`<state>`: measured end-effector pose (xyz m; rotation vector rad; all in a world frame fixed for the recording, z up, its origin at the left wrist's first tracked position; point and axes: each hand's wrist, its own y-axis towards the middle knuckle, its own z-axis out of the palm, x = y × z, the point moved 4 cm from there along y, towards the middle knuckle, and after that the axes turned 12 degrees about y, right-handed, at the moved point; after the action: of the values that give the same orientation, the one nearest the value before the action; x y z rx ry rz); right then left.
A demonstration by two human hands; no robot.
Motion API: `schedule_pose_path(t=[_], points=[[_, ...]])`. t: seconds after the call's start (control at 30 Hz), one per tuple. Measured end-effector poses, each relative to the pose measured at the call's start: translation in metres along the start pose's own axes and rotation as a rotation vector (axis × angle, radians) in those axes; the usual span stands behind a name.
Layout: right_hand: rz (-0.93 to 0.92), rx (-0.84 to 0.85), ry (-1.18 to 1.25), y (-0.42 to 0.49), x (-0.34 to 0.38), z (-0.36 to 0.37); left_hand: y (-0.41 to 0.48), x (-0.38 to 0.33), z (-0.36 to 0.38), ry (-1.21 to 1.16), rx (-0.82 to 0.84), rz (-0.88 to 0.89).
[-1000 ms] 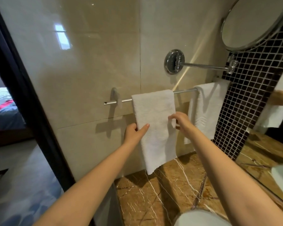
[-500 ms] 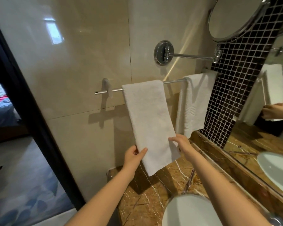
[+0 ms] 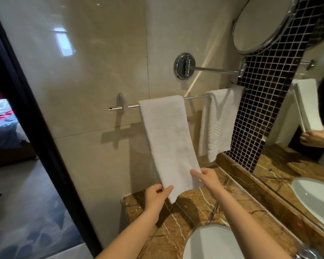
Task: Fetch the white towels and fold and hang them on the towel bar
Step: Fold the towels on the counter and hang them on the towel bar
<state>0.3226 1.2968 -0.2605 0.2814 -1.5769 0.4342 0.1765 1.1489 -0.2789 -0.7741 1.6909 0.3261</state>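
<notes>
Pinches the bottom hem of the white towel point(image 3: 168, 143) at both corners: with the left hand point(image 3: 156, 193) at the towel's 7 o'clock, thumb on the front and fingers curled behind, and with the right hand point(image 3: 207, 177) at its 5 o'clock, one digit laid across the face of the cloth. Marks a slide downward: gripped the side edges at mid-length a second ago, reached the lower third half a second ago, arrives now at the hem itself. Draws the cloth taut, slanting toward 5 o'clock from the towel bar point(image 3: 194, 98), with the fold draped over the bar at 12 o'clock and unshifted along it through all three pictures. Holds the hem above the marble counter point(image 3: 191, 214), clear of it. Shows a second towel point(image 3: 220, 124) already folded over the same bar at 3 o'clock, untouched, close to the mosaic tiles point(image 3: 266, 109). Suggests a last smoothing and squaring of the hang rather than a fresh fold. Points to a task close to done, with release of both corners the likely remainder and a crooked drape the only evident risk.
</notes>
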Motion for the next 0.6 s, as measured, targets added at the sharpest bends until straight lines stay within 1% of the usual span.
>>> schedule_pose_path(t=[0.13, 0.4, 0.6], points=[[0.010, -0.009, 0.020, -0.001, -0.008, -0.006, -0.003, 0.005, -0.005, -0.010, -0.035, -0.022], [0.013, 0.011, 0.066, 0.007, -0.030, -0.016, -0.007, 0.008, -0.003, 0.012, -0.044, -0.044], [0.015, 0.003, 0.036, -0.010, -0.012, -0.006, -0.006, 0.011, -0.004, 0.029, -0.050, -0.049]])
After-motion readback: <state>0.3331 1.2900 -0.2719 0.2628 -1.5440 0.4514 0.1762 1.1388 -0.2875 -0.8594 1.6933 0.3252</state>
